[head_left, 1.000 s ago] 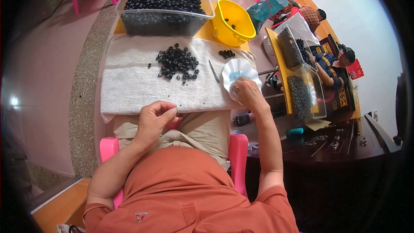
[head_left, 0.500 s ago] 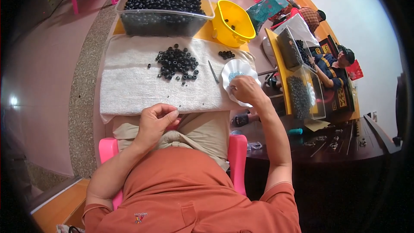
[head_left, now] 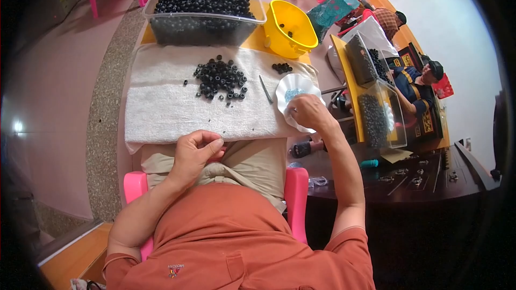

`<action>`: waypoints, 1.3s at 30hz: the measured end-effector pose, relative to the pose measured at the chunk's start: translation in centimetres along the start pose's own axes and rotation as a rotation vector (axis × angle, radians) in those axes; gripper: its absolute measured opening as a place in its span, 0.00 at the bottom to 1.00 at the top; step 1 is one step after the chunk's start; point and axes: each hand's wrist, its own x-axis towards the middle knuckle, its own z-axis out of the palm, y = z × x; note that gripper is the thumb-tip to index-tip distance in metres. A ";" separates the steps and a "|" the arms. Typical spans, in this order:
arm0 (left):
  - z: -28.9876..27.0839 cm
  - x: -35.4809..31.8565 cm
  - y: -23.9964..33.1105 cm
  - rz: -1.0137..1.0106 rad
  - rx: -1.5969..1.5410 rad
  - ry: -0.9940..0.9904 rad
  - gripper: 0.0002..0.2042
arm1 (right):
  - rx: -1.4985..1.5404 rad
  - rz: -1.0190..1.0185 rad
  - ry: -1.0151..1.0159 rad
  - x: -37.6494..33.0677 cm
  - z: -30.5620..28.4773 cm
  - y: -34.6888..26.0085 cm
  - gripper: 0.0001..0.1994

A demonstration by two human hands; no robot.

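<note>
My right hand [head_left: 307, 111] reaches into a white wavy-rimmed dish [head_left: 282, 92] that holds small light-blue bits. Its fingers are bent together over the dish, and whatever is between them is too small to make out. Over my lap, just off the towel's near edge, my left hand [head_left: 194, 153] pinches thumb against fingers; anything in the pinch cannot be seen. A thin dark pointed tool [head_left: 266, 89] lies left of the dish. On the white towel [head_left: 156, 96] sits a loose pile of black ring-shaped parts [head_left: 220, 78], with a smaller black cluster [head_left: 282, 68] beyond the dish.
At the far side stand a clear bin [head_left: 201, 29] full of black parts and a yellow basin [head_left: 274, 27] with a few inside. To the right, a co-worker [head_left: 414, 88] sits by clear boxes [head_left: 376, 118]. Pink chair arms [head_left: 296, 201] flank me.
Both my hands stay almost where they were, the right one still at the dish. In the background, a person's legs have shifted and the co-worker's arm has moved slightly.
</note>
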 end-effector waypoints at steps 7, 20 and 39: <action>-0.1 0.0 -0.1 0.011 0.012 -0.009 0.05 | 0.013 0.080 0.006 0.3 0.1 -0.6 0.07; 0.2 0.0 -0.1 -0.003 0.027 -0.001 0.05 | 0.251 -0.036 0.380 -1.9 2.4 1.3 0.10; 0.1 0.1 -0.6 -0.029 0.007 -0.004 0.06 | 0.321 0.066 0.445 -2.8 3.2 0.4 0.10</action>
